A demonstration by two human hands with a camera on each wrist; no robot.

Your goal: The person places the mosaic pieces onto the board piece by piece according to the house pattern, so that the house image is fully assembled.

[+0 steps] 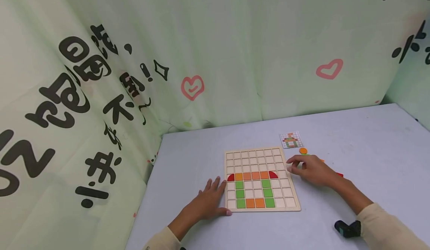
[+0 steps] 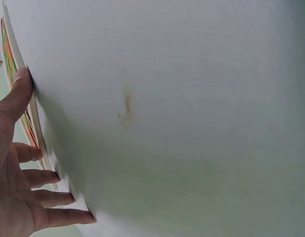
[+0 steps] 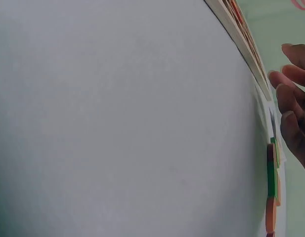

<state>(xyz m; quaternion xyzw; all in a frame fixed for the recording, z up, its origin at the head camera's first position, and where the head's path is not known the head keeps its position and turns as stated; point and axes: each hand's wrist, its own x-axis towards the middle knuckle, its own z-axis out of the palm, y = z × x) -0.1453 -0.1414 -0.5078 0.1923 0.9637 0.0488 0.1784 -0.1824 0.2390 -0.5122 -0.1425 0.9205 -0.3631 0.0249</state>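
Observation:
A wooden grid board (image 1: 262,209) lies flat on the table. Set in it are green squares (image 1: 266,183), a row of orange squares (image 1: 255,175) with a red rounded piece (image 1: 230,177) at one end and another at the other, and two orange squares at the bottom. With fingers spread, my left hand (image 1: 209,201) rests at the board's left edge; its thumb touches that edge in the left wrist view. My right hand (image 1: 310,169) hovers by the board's right edge, fingers loosely bent. Nothing shows between its fingertips (image 3: 285,89) in the right wrist view.
Behind the board's right corner lies a small pattern card (image 1: 290,139). Loose pieces, among them an orange disc (image 1: 303,151) and a red piece (image 1: 340,175), lie around my right hand, partly hidden by it. A black object (image 1: 347,229) sits beside the right sleeve. A printed curtain (image 1: 258,55) hangs behind.

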